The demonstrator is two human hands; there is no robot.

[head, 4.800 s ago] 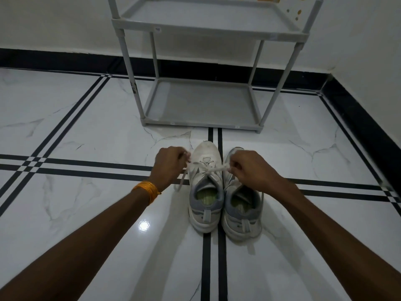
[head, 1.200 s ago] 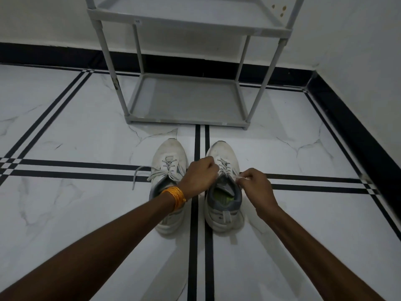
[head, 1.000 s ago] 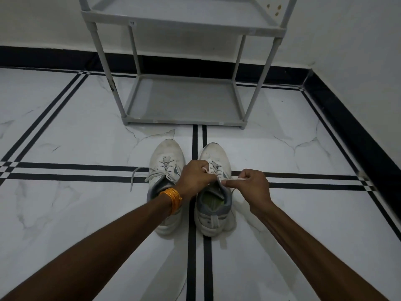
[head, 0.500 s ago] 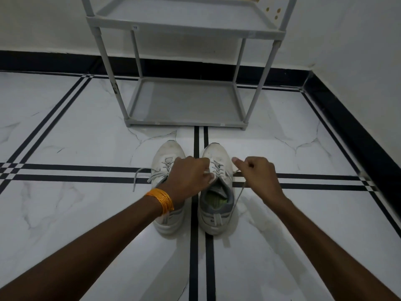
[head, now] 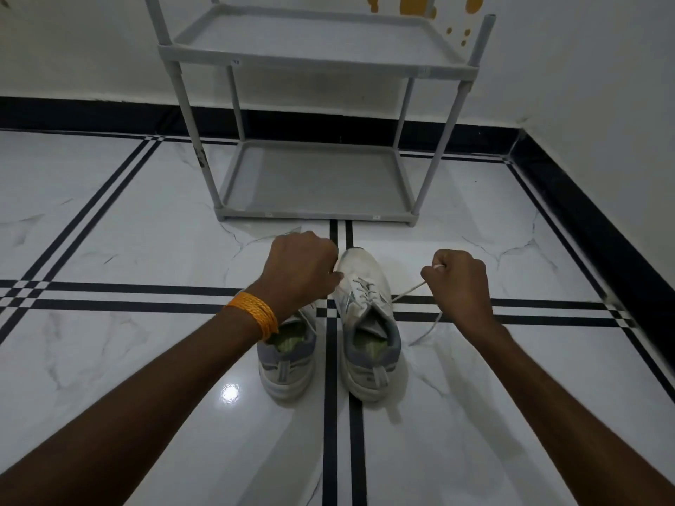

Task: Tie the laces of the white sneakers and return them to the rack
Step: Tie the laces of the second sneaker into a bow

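Head view is looking down at a grey two-shelf rack (head: 314,184) standing at the far side against the wall, both shelves bare, well apart from the hands. An orange band (head: 254,315) is circling the left wrist, and that forearm is covering the front of the left sneaker (head: 286,363). Floor (head: 120,231) is glossy white marble crossed by paired black lines, with a black skirting along white walls and orange spots on the far wall. Both sneakers are sitting side by side on the floor, near the rack's front edge, heels toward the camera, white with grey collars and greenish insoles. On the right sneaker (head: 367,323) the lace (head: 409,291) is stretching taut to the right. Right hand (head: 458,283) is pinching that lace in a closed fist. Left hand (head: 301,268) is curled closed at the shoe's left edge; I cannot tell whether it is holding a lace.
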